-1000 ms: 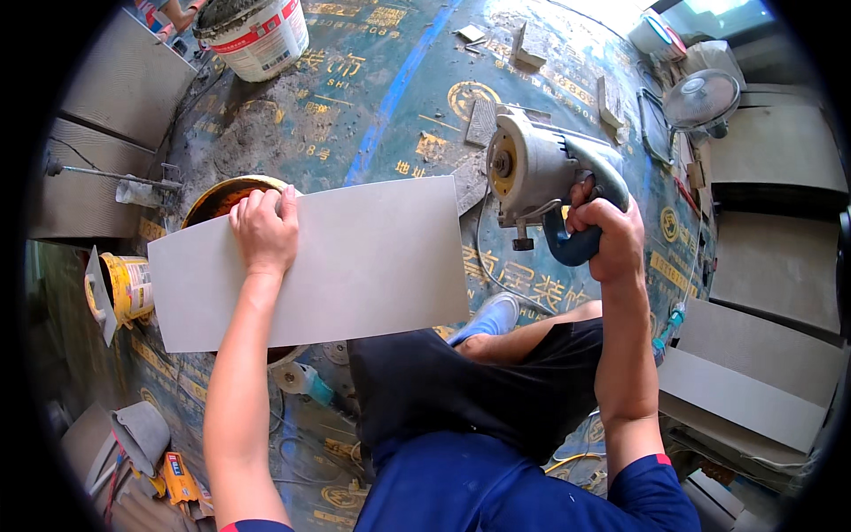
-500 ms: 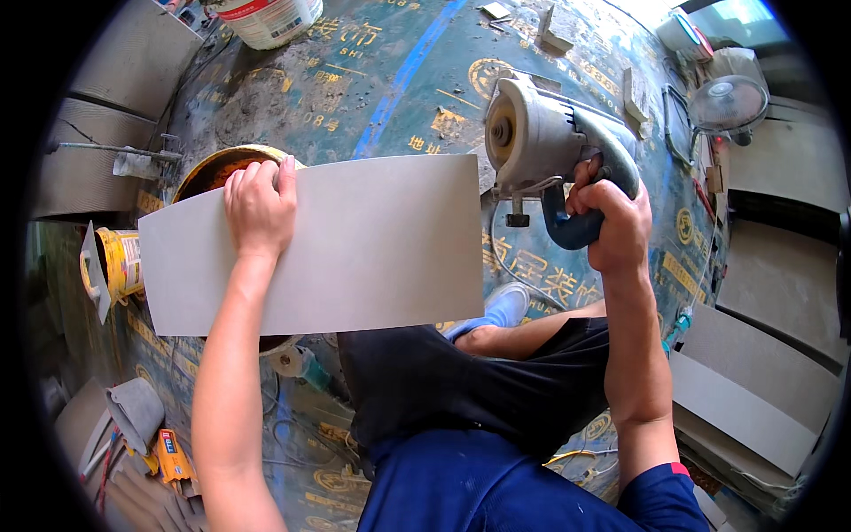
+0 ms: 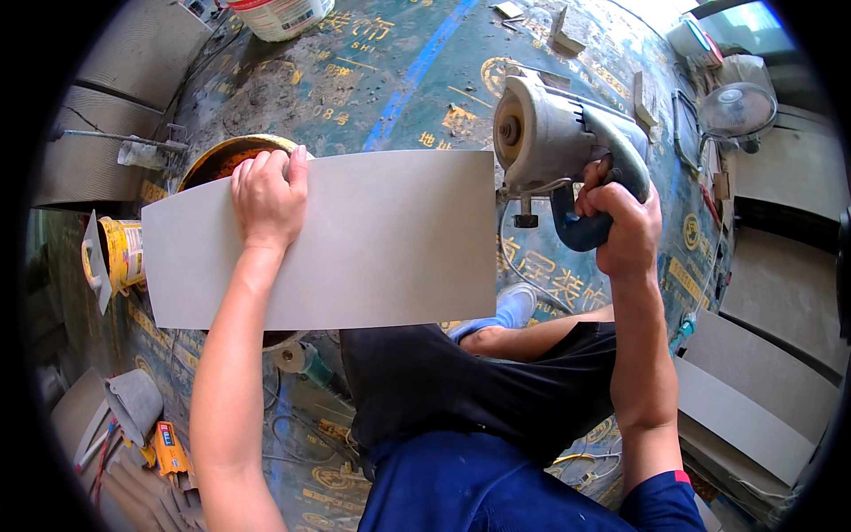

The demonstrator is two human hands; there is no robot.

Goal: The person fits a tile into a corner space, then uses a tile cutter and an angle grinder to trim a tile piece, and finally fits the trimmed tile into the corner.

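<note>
A pale grey tile (image 3: pixel 399 239) lies across a yellow-rimmed bucket (image 3: pixel 199 164) in front of me. My left hand (image 3: pixel 273 199) rests on its top near the far edge, fingers curled and gripping there; the fingertips are partly hidden. In my right hand (image 3: pixel 625 217) is a handheld tile saw (image 3: pixel 541 133), held by its dark loop handle beyond the tile's right end. Its round guard faces left, and the blade's edge cannot be made out. The saw stands just off the tile's corner, a narrow gap between them.
A white bucket (image 3: pixel 284 18) stands at the far left. A yellow bucket (image 3: pixel 122 253) with a trowel is left of the tile. Another power tool (image 3: pixel 306 359) lies below the tile. Large tiles (image 3: pixel 749 381) and a fan (image 3: pixel 737 111) are at right. Cords cross the printed floor covering.
The view has shifted slightly, so most things appear a little farther right. Both hands keep their hold on the tile and the saw, with little other movement visible.
</note>
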